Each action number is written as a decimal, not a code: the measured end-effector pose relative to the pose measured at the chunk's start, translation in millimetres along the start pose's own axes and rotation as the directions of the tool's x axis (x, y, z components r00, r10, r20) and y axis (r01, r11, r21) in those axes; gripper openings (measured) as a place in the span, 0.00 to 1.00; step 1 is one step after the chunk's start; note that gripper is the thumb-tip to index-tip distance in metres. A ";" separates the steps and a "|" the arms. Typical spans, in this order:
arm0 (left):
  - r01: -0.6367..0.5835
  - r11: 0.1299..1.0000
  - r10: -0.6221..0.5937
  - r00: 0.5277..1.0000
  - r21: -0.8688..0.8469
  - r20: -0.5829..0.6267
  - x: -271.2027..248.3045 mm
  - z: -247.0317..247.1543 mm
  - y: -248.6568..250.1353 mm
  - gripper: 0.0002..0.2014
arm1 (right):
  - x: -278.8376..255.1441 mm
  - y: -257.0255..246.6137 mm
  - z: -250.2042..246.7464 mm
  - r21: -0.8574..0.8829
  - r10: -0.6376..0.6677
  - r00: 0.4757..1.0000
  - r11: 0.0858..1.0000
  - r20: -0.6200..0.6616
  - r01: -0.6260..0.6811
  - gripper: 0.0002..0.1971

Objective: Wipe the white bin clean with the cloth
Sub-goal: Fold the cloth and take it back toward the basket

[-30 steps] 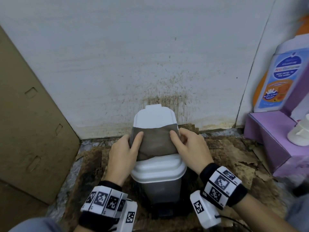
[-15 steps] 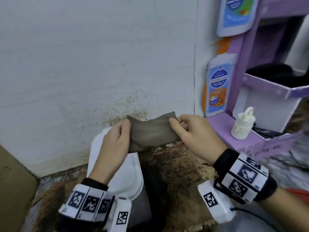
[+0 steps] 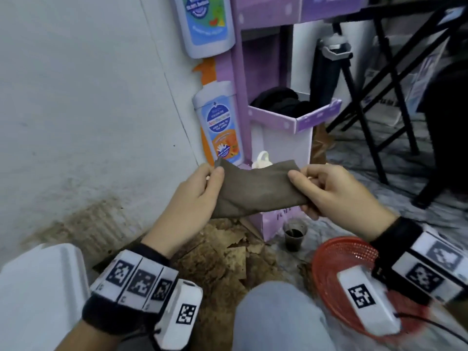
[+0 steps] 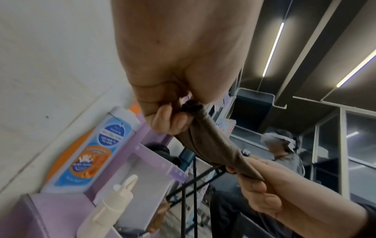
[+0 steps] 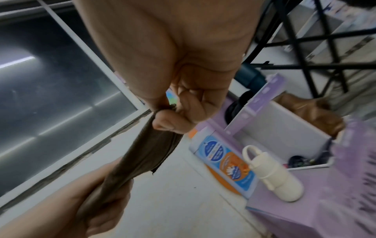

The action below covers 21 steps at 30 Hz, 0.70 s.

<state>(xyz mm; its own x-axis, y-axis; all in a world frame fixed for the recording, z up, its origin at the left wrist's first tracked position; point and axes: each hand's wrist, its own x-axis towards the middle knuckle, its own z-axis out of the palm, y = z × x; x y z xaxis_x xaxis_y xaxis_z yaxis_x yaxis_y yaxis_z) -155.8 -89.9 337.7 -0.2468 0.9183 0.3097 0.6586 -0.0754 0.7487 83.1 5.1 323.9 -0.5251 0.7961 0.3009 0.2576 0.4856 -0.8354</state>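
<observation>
The grey-brown cloth (image 3: pixel 255 190) hangs stretched in the air between both hands, well above the floor. My left hand (image 3: pixel 202 188) pinches its left edge between thumb and fingers, and my right hand (image 3: pixel 314 191) pinches its right edge. The left wrist view shows the cloth (image 4: pixel 211 143) bunched in my left hand (image 4: pixel 175 116). In the right wrist view the cloth (image 5: pixel 142 154) runs down from my right hand (image 5: pixel 173 117). The white bin (image 3: pixel 38 295) stands at the lower left, below and apart from the cloth, with only its lid showing.
A purple cardboard stand (image 3: pixel 276 117) with printed bottle pictures stands against the white wall. A cream bottle (image 5: pixel 272 175) sits on its low shelf. On the floor are a small dark cup (image 3: pixel 293 235), a red mesh basket (image 3: pixel 342 269) and torn brown cardboard (image 3: pixel 222 262). Black folding legs (image 3: pixel 385 97) rise at right.
Both hands lifted the cloth off the bin lid and carried it up and to the right. The view swung right, so the bin now lies at the lower left.
</observation>
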 end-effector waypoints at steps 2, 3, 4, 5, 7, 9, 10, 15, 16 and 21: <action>-0.057 0.998 0.058 0.997 -0.022 0.052 12.5 30.9 -0.5 0.20 | -10.0 23.5 -15.1 -0.009 0.033 0.999 0.999 -0.038 -0.034 0.21; -0.084 0.996 0.086 0.994 -0.031 0.072 17.4 46.8 -0.9 0.20 | -15.9 34.4 -21.3 -0.022 0.050 0.997 0.998 -0.064 -0.051 0.21; -0.108 0.993 0.111 0.990 -0.038 0.087 21.2 62.7 -1.3 0.19 | -22.1 45.2 -26.1 -0.036 0.066 0.993 0.997 -0.094 -0.070 0.20; -0.130 0.990 0.135 0.986 -0.046 0.101 24.3 78.4 -3.2 0.19 | -28.7 56.6 -29.6 -0.054 0.083 0.988 0.994 -0.128 -0.091 0.20; -0.171 0.984 0.177 0.974 -0.056 0.138 28.8 109.1 -10.1 0.18 | -44.0 79.3 -32.8 -0.094 0.117 0.974 0.986 -0.193 -0.137 0.18; -0.201 0.978 0.210 0.958 -0.061 0.197 29.9 137.2 -20.8 0.17 | -63.1 101.7 -30.1 -0.126 0.143 0.958 0.976 -0.249 -0.179 0.17; -0.215 0.975 0.224 0.948 -0.063 0.227 28.9 150.0 -26.5 0.17 | -73.8 113.3 -26.8 -0.130 0.159 0.949 0.971 -0.271 -0.200 0.16; -0.226 0.969 0.247 0.888 -0.100 0.387 14.6 205.7 -58.2 0.13 | -128.9 168.8 2.7 -0.082 0.277 0.886 0.941 -0.372 -0.329 0.16; -0.220 0.970 0.243 0.881 -0.103 0.407 10.2 216.8 -66.2 0.12 | -139.5 178.0 9.7 -0.096 0.289 0.871 0.931 -0.396 -0.352 0.15; -0.138 0.984 0.177 0.801 -0.112 0.572 -19.5 272.2 -105.8 0.11 | -193.2 219.6 44.0 -0.026 0.428 0.774 0.868 -0.467 -0.496 0.14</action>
<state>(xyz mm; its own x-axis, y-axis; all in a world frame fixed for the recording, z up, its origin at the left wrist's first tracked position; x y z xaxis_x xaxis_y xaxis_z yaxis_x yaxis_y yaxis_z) -27.2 6.0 92.9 0.3258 0.9444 0.0451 0.6029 -0.2442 0.7595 205.4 -58.0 62.1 0.0825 0.9926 0.0896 0.5051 0.0359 -0.8623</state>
